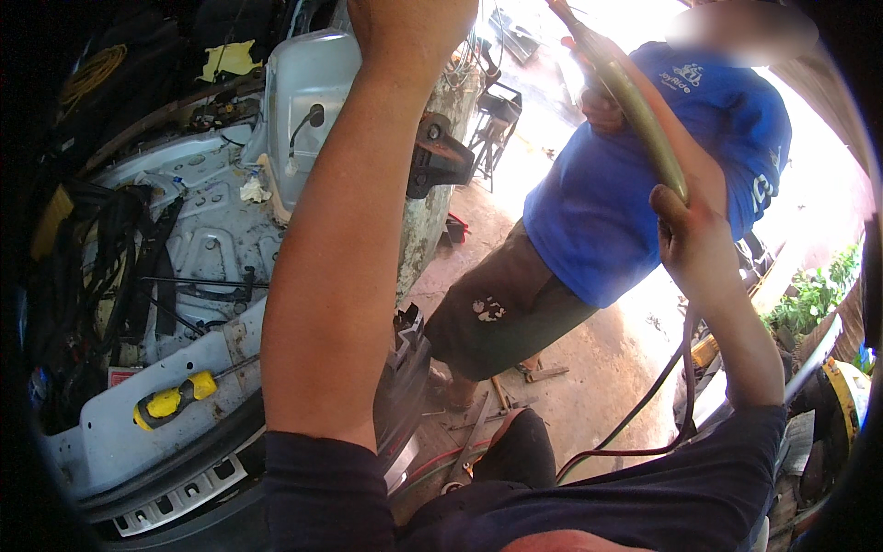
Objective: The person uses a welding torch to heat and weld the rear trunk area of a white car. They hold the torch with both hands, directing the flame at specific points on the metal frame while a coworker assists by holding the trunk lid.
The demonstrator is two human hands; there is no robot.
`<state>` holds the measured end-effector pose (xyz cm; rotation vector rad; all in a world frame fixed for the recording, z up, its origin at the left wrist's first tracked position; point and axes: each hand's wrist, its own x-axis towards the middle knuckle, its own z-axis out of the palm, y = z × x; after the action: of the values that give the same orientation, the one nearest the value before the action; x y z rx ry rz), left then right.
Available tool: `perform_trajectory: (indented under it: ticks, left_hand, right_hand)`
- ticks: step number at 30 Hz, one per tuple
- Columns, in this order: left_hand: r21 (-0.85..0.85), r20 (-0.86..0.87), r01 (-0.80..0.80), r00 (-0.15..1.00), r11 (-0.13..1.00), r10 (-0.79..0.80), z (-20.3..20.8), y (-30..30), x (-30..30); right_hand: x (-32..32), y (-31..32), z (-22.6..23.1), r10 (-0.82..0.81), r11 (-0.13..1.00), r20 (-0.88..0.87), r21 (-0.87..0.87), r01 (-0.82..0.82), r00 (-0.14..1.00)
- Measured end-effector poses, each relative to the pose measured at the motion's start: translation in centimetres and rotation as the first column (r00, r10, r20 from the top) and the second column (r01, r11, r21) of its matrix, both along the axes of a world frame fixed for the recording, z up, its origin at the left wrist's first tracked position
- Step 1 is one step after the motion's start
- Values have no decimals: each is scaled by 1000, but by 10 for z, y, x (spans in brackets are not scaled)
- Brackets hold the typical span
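My right hand (699, 244) is wrapped round the lower end of a long brass-coloured gas torch (642, 115), thumb along its side. The torch slants up and left, its tip running out at the top edge. Dark red and green hoses (685, 396) hang below the hand and loop left. My left arm reaches up past the car body. Only the back of my left hand (414, 32) shows at the top edge; its fingers are out of the picture. Beside that forearm are a bare light-grey metal panel (313, 83) and a black bracket (437, 156).
A person in a blue shirt (625, 193) stands close, behind the torch. A yellow and black screwdriver (175, 402) lies on the car body's sill, near a bundle of black wiring (101, 267). Hammer-like tools (501, 396) lie on the floor; green plants (809, 299) stand at right.
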<state>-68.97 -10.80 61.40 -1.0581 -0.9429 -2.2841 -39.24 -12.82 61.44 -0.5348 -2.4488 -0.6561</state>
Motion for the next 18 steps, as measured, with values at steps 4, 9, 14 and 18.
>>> perform_trajectory:
  ticks: [4, 9, 14, 18]
  left_hand:
    - [-60, 29, 47, 999, 997, -45, 4, 7, -10]
    - [-40, 26, 83, 996, 996, -82, 6, 5, -6]
    - [-38, 16, 58, 998, 998, -58, 5, 8, -7]
    - [-46, 13, 55, 998, 997, -54, 6, 8, -8]
  right_hand:
    - [-18, -4, 4, 158, 981, -46, -104, -162, 986]
    - [-6, -1, 8, 122, 983, -66, -130, -130, 990]
    - [-5, 1, 9, 152, 977, -73, -138, -161, 986]
    - [-18, 1, 10, 231, 958, -73, -155, -240, 970]
